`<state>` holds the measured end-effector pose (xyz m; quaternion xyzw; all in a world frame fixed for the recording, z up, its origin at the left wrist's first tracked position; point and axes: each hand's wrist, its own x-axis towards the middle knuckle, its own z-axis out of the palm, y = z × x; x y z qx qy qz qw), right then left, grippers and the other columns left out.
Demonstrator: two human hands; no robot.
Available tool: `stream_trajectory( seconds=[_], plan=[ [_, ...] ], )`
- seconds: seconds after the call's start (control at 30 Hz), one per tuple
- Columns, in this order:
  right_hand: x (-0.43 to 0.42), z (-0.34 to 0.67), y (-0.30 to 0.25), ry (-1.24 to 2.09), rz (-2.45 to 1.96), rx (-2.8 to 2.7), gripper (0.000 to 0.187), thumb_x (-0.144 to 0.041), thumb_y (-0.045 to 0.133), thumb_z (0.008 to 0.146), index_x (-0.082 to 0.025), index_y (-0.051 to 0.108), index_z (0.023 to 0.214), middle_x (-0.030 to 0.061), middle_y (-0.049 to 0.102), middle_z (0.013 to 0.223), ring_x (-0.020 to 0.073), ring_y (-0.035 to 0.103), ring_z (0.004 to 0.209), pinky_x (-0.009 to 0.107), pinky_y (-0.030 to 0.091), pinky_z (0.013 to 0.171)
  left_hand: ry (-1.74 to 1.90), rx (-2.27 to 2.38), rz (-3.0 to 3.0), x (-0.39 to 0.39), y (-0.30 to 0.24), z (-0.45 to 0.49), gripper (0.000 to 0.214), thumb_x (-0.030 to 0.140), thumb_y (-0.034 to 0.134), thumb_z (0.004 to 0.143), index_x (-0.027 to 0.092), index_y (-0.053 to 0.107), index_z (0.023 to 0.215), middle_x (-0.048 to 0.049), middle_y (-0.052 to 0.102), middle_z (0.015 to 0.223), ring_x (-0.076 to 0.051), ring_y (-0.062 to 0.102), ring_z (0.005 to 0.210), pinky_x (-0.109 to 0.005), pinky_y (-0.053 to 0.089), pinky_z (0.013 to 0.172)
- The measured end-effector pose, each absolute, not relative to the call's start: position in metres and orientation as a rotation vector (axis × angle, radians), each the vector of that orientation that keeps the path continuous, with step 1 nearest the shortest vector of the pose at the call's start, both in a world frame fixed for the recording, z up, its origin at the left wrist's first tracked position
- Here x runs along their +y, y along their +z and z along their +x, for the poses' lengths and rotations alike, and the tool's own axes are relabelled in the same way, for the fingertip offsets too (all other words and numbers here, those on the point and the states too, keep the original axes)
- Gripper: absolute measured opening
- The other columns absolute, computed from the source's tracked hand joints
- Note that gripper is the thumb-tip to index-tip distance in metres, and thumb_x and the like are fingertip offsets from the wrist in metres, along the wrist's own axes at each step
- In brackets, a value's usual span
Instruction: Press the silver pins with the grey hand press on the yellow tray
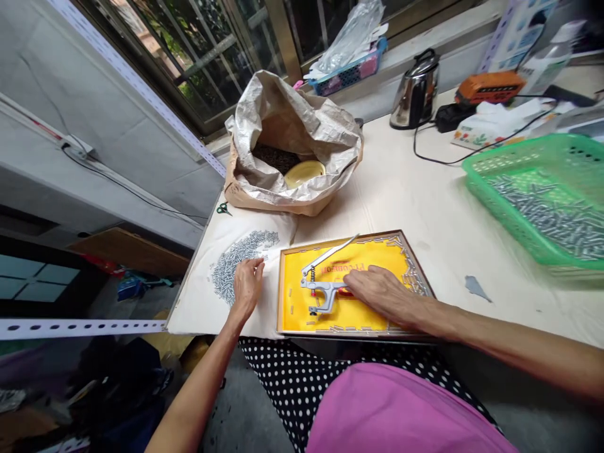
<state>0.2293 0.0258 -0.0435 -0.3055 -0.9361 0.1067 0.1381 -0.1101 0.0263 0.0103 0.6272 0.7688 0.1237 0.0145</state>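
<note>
My right hand (380, 292) is closed over the red-gripped end of silver hand pliers (325, 292), which look like snap-fastener pliers. Their long lever (333, 253) stands raised, and a spring shows near the jaw. The pliers lie over a shallow tray (280, 292) with a yellow lining. At the right edge of a heap of small silver metal pins (236, 261), my left hand (248, 283) has its fingers bent together. Whatever may be between those fingertips is hidden. Small metal pieces (414, 277) line the tray's right and front sides.
Behind the tray stands an open sack (295, 201) with dark contents and a yellow bowl (304, 173). A green basket (528, 236) of metal pins is at the right. Small scissors (223, 208) lie near the left edge. A kettle (415, 91) and a cable are farther back.
</note>
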Motion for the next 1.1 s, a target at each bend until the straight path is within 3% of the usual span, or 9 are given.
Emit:
stream_trajectory(
  seconds=[0.2,0.5,0.83,0.97,1.1],
  plan=[
    [0.02,0.252,-0.049,0.326,-1.16,-2.622,0.022,-0.026,0.035,0.102,-0.024,0.052,0.088,0.0017,0.058,0.075,0.0187,0.051,0.062,0.032,0.028,0.06,0.188,2.585,1.841,0.031,-0.003,-0.138,0.028,0.023,0.048,0.095,0.016,0.074,0.103,-0.0103,0.069,0.108,-0.027,0.057,0.109,-0.034,0.044,0.092],
    [0.02,0.248,-0.056,0.415,-1.315,-2.706,0.02,-0.025,0.037,0.101,-0.025,0.052,0.088,0.0011,0.058,0.073,0.0192,0.055,0.064,0.031,0.026,0.059,0.018,2.513,1.851,0.061,-0.014,-0.135,0.02,0.023,0.055,0.092,0.014,0.072,0.099,-0.0129,0.069,0.107,-0.026,0.058,0.107,-0.032,0.043,0.085],
    [0.022,0.242,-0.057,0.469,-1.405,-2.735,0.023,-0.02,0.034,0.101,-0.023,0.056,0.093,0.0036,0.061,0.076,0.0192,0.056,0.067,0.032,0.028,0.063,-0.198,2.446,2.075,0.054,-0.019,-0.135,0.033,0.016,0.036,0.098,0.013,0.069,0.095,-0.0128,0.065,0.102,-0.023,0.059,0.097,-0.031,0.043,0.083],
    [0.022,0.241,-0.058,0.435,-1.372,-2.768,0.023,-0.022,0.035,0.101,-0.023,0.056,0.094,0.0039,0.062,0.08,0.019,0.056,0.07,0.031,0.028,0.064,-0.093,2.446,2.039,0.054,-0.017,-0.137,0.029,0.015,0.038,0.096,0.014,0.068,0.097,-0.0122,0.066,0.102,-0.023,0.061,0.089,-0.033,0.045,0.08],
    [0.021,0.243,-0.061,0.38,-1.28,-2.768,0.02,-0.019,0.036,0.1,-0.022,0.055,0.094,0.0034,0.061,0.082,0.0173,0.054,0.068,0.031,0.028,0.065,0.369,2.396,2.071,0.048,-0.003,-0.129,0.022,0.022,0.049,0.093,0.015,0.07,0.091,-0.0124,0.066,0.102,-0.025,0.062,0.093,-0.036,0.049,0.082]
  ],
)
